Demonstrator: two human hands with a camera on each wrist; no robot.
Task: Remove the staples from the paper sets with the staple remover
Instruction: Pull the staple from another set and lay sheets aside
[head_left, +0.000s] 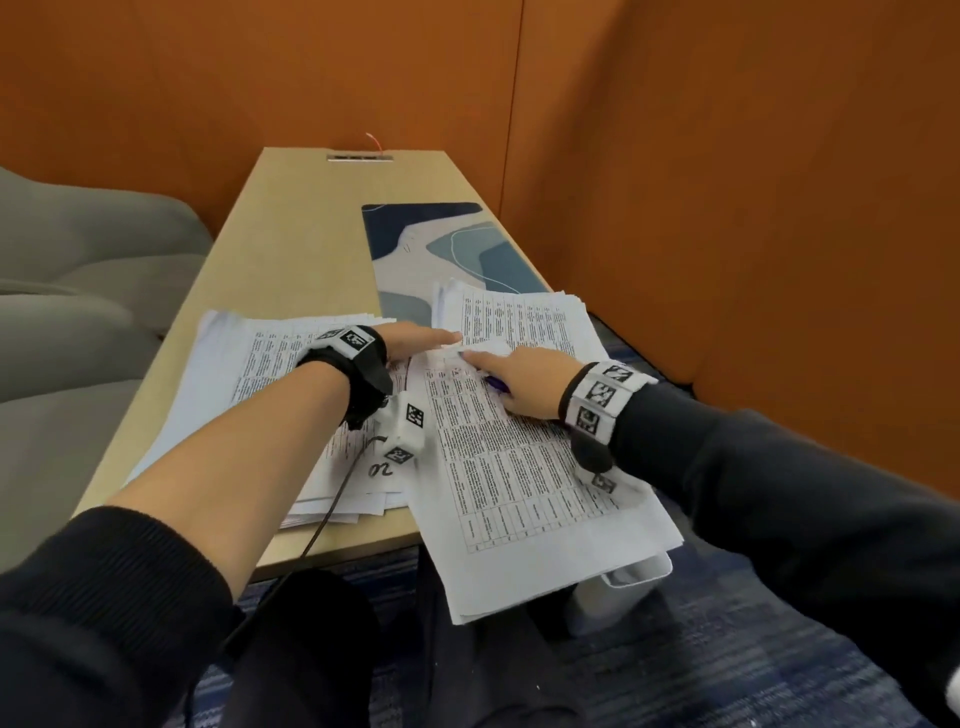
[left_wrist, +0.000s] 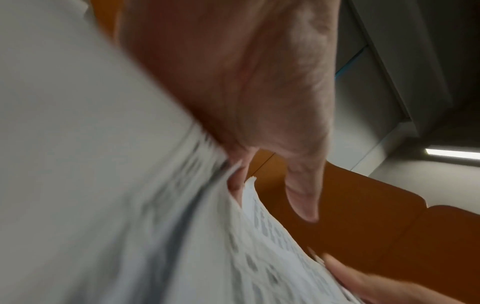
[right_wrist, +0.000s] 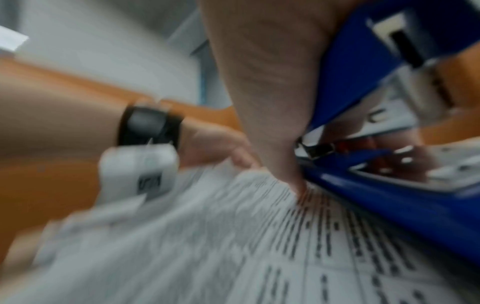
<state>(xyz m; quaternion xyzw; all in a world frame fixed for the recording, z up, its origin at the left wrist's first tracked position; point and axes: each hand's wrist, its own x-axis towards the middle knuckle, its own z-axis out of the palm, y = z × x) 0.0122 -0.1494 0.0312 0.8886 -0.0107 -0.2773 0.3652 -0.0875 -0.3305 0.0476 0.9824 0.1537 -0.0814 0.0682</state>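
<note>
Legibly, "20" (head_left: 380, 469) (handwritten) on a sheet (head_left: 358, 483).

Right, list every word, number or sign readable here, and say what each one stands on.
"20" or "no", handwritten, unclear which: on the left paper stack, below the left wrist.
Printed tables on the front paper set: too small to read.
Printed tables on the far paper stack: too small to read.
Square black-and-white marker patterns on the wristbands: codes, not text.
Both wrist views: print blurred, unreadable.

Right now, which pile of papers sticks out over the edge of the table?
The near right paper set, under the right hand. Its front end overhangs the table; the left pile and far pile do not.
</note>
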